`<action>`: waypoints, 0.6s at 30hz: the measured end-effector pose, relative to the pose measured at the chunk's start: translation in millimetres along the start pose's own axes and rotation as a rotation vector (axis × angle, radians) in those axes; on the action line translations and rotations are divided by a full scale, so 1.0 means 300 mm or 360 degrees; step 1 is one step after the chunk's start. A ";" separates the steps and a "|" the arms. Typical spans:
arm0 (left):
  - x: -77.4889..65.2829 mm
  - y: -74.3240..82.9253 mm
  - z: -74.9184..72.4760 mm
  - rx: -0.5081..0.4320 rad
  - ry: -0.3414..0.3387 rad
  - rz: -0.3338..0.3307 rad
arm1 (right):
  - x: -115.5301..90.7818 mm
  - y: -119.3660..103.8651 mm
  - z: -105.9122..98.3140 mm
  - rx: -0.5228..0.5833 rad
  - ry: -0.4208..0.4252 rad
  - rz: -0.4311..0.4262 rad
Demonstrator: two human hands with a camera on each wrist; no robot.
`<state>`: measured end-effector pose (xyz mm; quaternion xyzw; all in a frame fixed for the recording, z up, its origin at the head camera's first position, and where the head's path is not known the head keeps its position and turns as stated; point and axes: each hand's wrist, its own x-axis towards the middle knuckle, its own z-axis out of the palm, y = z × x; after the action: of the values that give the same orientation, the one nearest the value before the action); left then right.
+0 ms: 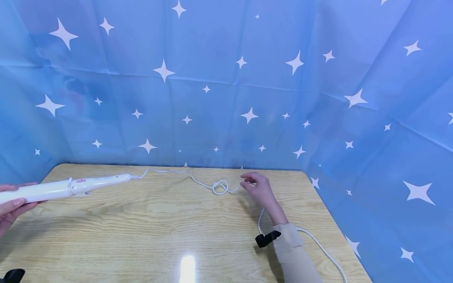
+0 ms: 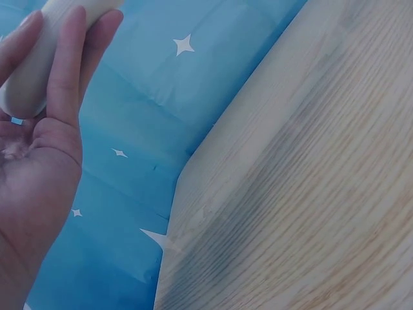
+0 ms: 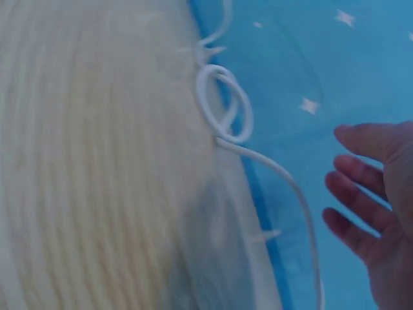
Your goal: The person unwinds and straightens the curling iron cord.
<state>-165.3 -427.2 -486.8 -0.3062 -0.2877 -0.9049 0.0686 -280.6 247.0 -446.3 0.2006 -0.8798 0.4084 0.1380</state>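
Note:
At the left edge of the head view, my left hand (image 1: 7,218) grips a long white curling iron (image 1: 102,181) by its thick end. The left wrist view shows the fingers (image 2: 66,81) wrapped around the rounded white end (image 2: 27,90). From the iron's narrow end a white cord (image 1: 322,247) runs right across the wooden table, with a loose loop in it. My right hand (image 1: 261,190) is raised near that loop. Its fingers are loosely bent and hold nothing; in the right wrist view the cord (image 3: 274,165) passes beside the hand, apart from it.
A pale wooden table (image 1: 152,228) lies in front of me, with a bright reflection near its front edge. Behind and to the right hangs a blue curtain (image 1: 212,129) with white stars. The cord trails under my right forearm towards the front right.

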 end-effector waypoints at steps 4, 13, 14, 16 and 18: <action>0.002 0.004 0.000 -0.0008 0.0002 -0.0019 | 0.016 -0.022 0.044 -0.0169 -0.0171 -0.0111; -0.003 0.014 -0.002 0.0069 0.0049 -0.0046 | 0.020 -0.022 0.101 -0.0593 -0.0502 -0.0096; -0.004 0.014 -0.002 0.0057 0.0037 -0.0050 | 0.018 -0.018 0.105 -0.0607 -0.0521 -0.0090; -0.004 0.015 -0.003 0.0029 0.0008 -0.0054 | 0.016 -0.010 0.112 -0.0627 -0.0540 -0.0086; -0.003 0.014 -0.005 -0.0021 -0.0035 -0.0053 | 0.015 -0.003 0.119 -0.0624 -0.0534 -0.0085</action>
<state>-164.0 -431.5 -486.3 -0.3117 -0.2874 -0.9044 0.0484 -287.1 217.6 -466.3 0.2581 -0.9471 0.1872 0.0371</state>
